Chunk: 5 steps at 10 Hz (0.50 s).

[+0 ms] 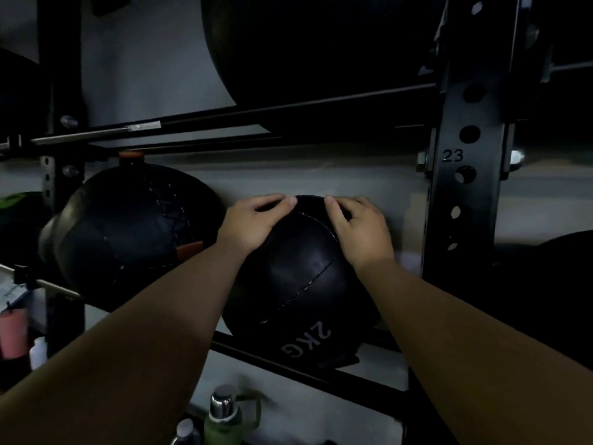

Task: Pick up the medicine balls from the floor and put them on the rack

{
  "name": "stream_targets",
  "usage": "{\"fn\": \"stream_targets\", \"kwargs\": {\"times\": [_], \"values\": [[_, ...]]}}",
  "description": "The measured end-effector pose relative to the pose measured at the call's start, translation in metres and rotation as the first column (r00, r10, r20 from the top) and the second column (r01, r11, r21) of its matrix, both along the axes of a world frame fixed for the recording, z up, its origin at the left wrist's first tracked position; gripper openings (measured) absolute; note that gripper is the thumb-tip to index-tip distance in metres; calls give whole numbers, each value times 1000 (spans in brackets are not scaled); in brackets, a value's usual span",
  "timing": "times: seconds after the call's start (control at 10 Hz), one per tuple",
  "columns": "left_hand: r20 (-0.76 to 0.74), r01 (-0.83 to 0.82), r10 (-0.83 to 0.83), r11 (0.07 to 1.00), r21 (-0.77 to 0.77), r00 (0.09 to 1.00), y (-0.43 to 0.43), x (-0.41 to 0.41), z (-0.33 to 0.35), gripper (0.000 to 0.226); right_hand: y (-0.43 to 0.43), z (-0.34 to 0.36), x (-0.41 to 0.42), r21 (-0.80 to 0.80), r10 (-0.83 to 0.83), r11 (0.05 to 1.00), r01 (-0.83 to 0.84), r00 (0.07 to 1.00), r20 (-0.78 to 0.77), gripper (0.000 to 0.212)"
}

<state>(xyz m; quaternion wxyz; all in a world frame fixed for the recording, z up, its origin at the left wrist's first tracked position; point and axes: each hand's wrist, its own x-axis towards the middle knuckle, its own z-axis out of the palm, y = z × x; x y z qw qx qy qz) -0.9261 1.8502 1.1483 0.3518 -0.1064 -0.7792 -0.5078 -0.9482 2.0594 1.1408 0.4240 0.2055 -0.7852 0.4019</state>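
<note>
A black stitched medicine ball point(298, 277) marked "2KG" rests on the lower rails of the black metal rack point(465, 194), against the pale wall. My left hand point(253, 221) lies on the ball's upper left side and my right hand point(357, 228) on its upper right, fingers curled over the top. A larger black medicine ball point(128, 232) with a brown tab sits on the same rails just to the left. Another big dark ball point(308, 43) fills the shelf above.
The rack's perforated upright marked "23" stands right of the ball. A horizontal rail point(288, 364) runs under it. Below are a green bottle with a metal cap point(224, 415), a red cylinder point(12, 332) and a white bottle at the left. A dark round shape point(555, 284) sits at the right.
</note>
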Motion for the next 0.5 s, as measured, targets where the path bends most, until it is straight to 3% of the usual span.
{"fn": "stream_targets", "kwargs": {"times": [0.1, 0.2, 0.3, 0.4, 0.5], "values": [[63, 38, -37, 999, -15, 997, -4, 13, -4, 92, 0, 3, 11, 51, -35, 998, 33, 999, 33, 45], [140, 100, -94, 994, -38, 986, -16, 36, -25, 117, 3, 18, 30, 289, -175, 948, 132, 976, 127, 47], [154, 61, -50, 996, -65, 987, -23, 50, -44, 106, 9, 23, 46, 345, -171, 934, 93, 964, 204, 51], [57, -154, 178, 945, -289, 982, -17, 96, -58, 98, 36, 8, 92, 335, -123, 942, 12, 942, 314, 58], [-105, -221, 194, 868, -444, 975, 3, 125, -57, 88, 62, -6, 122, 324, -132, 946, 21, 936, 327, 56]]}}
